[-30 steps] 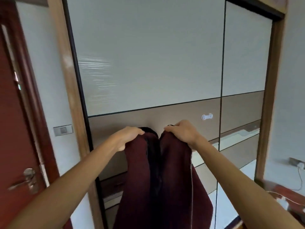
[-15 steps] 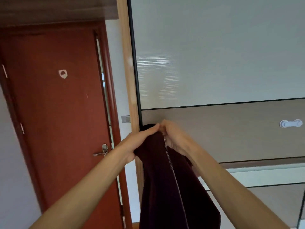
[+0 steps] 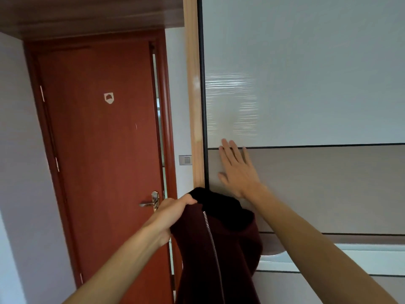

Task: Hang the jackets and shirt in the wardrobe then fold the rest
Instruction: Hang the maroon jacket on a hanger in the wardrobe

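Right grip has quit the maroon zip-up jacket, pressing flat-fingered on the pale wardrobe door (opening it next, I judge); left grip alone clutches it.

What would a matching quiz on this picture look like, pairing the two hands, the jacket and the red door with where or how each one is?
Things:
1. left hand
2. right hand
3. jacket
4. red door

Place or state:
A. laid flat against the wardrobe panel, fingers straight
B. left of that panel, with a metal lever handle
C. holds the jacket by its top edge
D. hangs down, dark maroon, zip showing

Pairs: 1-C; 2-A; 3-D; 4-B
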`<act>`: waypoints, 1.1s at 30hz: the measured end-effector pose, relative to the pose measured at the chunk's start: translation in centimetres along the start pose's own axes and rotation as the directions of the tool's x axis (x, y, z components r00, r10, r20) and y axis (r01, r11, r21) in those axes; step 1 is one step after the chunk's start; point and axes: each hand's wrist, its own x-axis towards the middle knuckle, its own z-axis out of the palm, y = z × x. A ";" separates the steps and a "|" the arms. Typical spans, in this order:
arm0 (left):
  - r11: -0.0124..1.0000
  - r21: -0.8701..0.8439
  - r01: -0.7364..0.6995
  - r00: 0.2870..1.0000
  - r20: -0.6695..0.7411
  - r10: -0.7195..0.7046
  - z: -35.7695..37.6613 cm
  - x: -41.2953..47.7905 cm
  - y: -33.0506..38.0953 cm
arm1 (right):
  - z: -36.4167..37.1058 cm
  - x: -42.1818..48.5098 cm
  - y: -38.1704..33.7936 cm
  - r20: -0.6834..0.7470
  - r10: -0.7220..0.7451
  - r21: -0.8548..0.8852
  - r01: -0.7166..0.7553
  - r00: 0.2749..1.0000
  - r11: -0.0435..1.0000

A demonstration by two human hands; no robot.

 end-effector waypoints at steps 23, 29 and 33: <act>0.997 -0.070 -0.015 0.982 0.186 0.027 1.3 2.6 -0.4 | 0.7 -4.6 6.4 0.005 0.388 -0.226 -0.377 0.922 0.898; 0.998 -0.057 0.005 0.959 0.282 0.011 3.8 3.4 -1.5 | 0.5 -3.8 5.4 -0.010 0.674 -0.161 -0.666 0.739 0.728; 0.999 -0.011 -0.032 0.937 0.347 0.034 5.8 3.6 -1.9 | 0.0 -5.9 8.1 -0.093 0.718 -0.156 -0.723 0.689 0.673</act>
